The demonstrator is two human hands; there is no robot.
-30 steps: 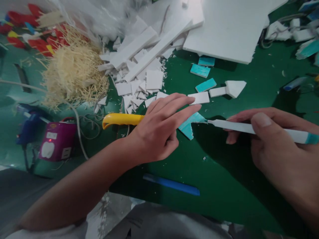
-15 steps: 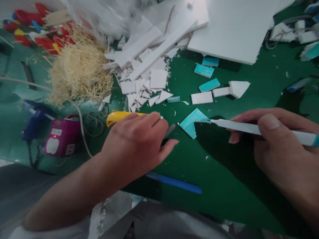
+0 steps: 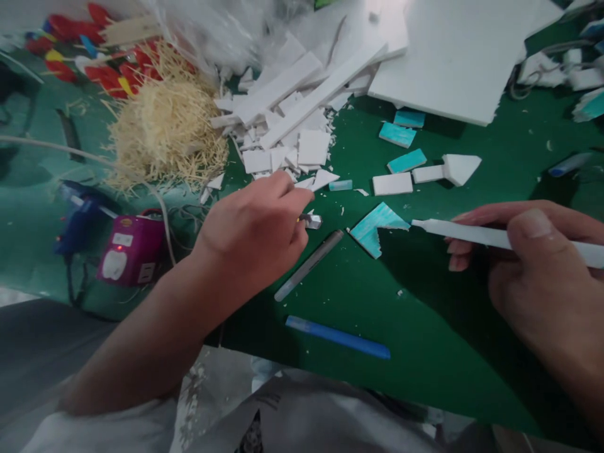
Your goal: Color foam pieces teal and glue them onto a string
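My left hand (image 3: 252, 236) is closed over a yellow-handled utility knife. Only the metal end of the knife (image 3: 312, 221) pokes out past the curled fingers, with a sliver of yellow beside it. In my right hand (image 3: 538, 258) is a white marker pen (image 3: 472, 231), pinched between thumb and fingers. Its tip is close to the right point of a notched, turquoise-coloured foam board piece (image 3: 375, 228) lying flat on the table. Between that piece and my left hand lies a grey translucent pen (image 3: 309, 265). A blue marker (image 3: 337, 337) rests nearer the table edge.
White foam scraps (image 3: 302, 113) and a large foam sheet (image 3: 438, 56) cover the back. Small turquoise pieces (image 3: 406, 160) and a white foam arrow shape (image 3: 460, 168) sit beyond the notched piece. Wood straw (image 3: 165, 126), a purple power box (image 3: 132, 250) and a glue gun (image 3: 80, 217) stand left.
My left hand has moved back and left with its fingers curled, uncovering the grey pen; the yellow handle is now hidden. The marker tip has drawn slightly away from the turquoise piece.
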